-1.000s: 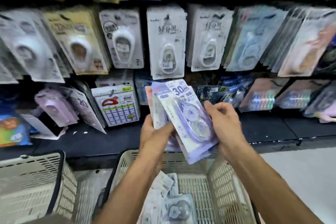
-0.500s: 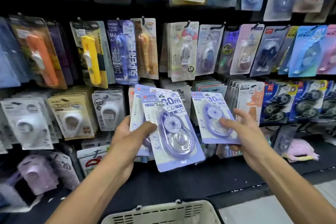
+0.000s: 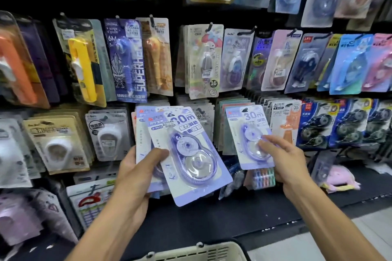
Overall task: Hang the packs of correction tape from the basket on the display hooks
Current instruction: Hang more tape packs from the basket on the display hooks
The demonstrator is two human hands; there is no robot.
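My left hand grips a fanned stack of purple "30m" correction tape packs, thumb across the front pack. My right hand pinches a single purple pack of the same kind and holds it upright against the middle row of the display wall, its top hole at a hook between green-edged packs and orange packs. The cream basket shows only its rim at the bottom edge; its contents are out of view.
The black display wall is crowded with hanging stationery packs: white tape packs to the left, black-and-blue packs to the right, pen-style packs above. A dark shelf runs below with a pink item lying on it.
My view rose from the basket to the wall. My right hand took one pack off the stack and carried it right and up to the middle row. The left hand keeps the stack.
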